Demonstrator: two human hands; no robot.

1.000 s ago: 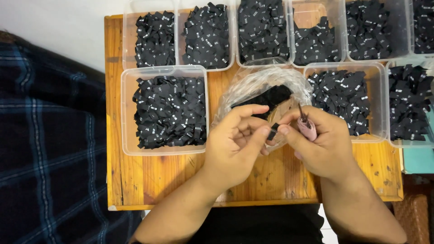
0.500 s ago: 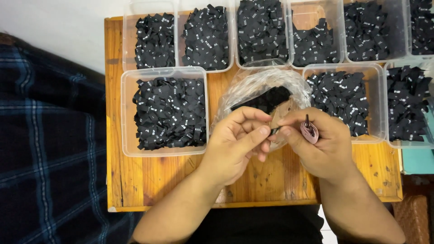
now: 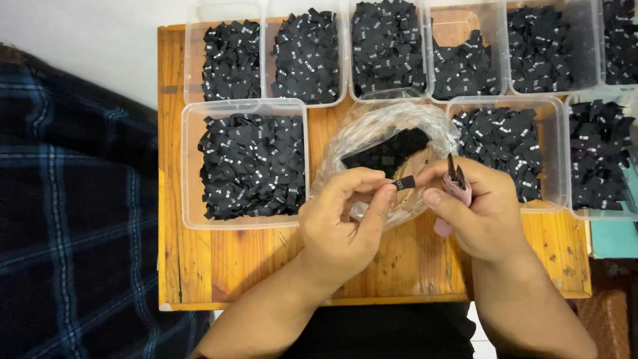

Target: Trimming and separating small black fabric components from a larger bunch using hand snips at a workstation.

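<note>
Two hands meet over a wooden tabletop (image 3: pixel 219 266) crowded with tubs of black labels.

Dark plaid fabric (image 3: pixel 73 199) fills the left of the frame. Clear plastic tubs (image 3: pixel 189 166) of small black fabric labels line the upper half. At centre, a crumpled clear plastic bag (image 3: pixel 379 126) holds more of them. Just below it, the left hand (image 3: pixel 342 223) pinches one small black label (image 3: pixel 404 182) between thumb and fingertips. The right hand (image 3: pixel 482 213), close beside it, is closed around a pink-handled snipping tool (image 3: pixel 455 189) with dark tips pointing up.
</note>
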